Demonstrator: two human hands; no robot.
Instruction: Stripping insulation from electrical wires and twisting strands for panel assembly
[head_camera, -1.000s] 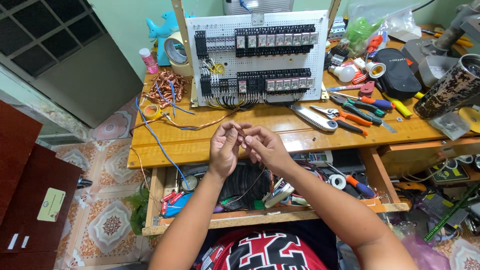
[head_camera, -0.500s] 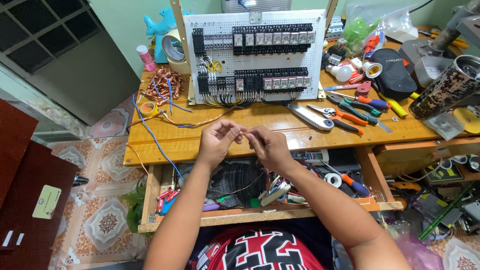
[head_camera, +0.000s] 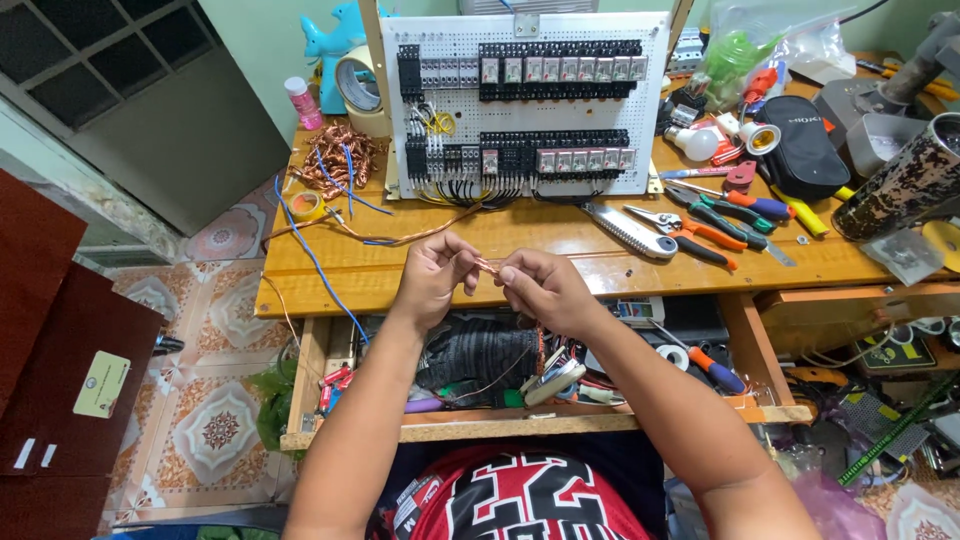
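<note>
My left hand (head_camera: 432, 278) and my right hand (head_camera: 545, 290) meet over the front edge of the wooden workbench (head_camera: 560, 262). Both pinch the same short end of bare copper wire (head_camera: 487, 266) between thumb and fingertips. A longer copper strand (head_camera: 400, 238) runs from the hands leftward across the bench. Behind the hands stands a white perforated panel (head_camera: 520, 100) carrying rows of black relays and terminal blocks, with black wires hanging at its lower edge.
A heap of copper wire (head_camera: 335, 160) and a tape roll (head_camera: 305, 206) lie at left, with a blue wire (head_camera: 310, 250). Pliers and screwdrivers (head_camera: 715, 215) lie at right, beside a black pouch (head_camera: 805, 145) and bulbs. An open drawer (head_camera: 500, 365) below holds tools.
Both hands stay together on the wire, with small finger movements as they work it. The view has shifted slightly; nothing else has moved.
</note>
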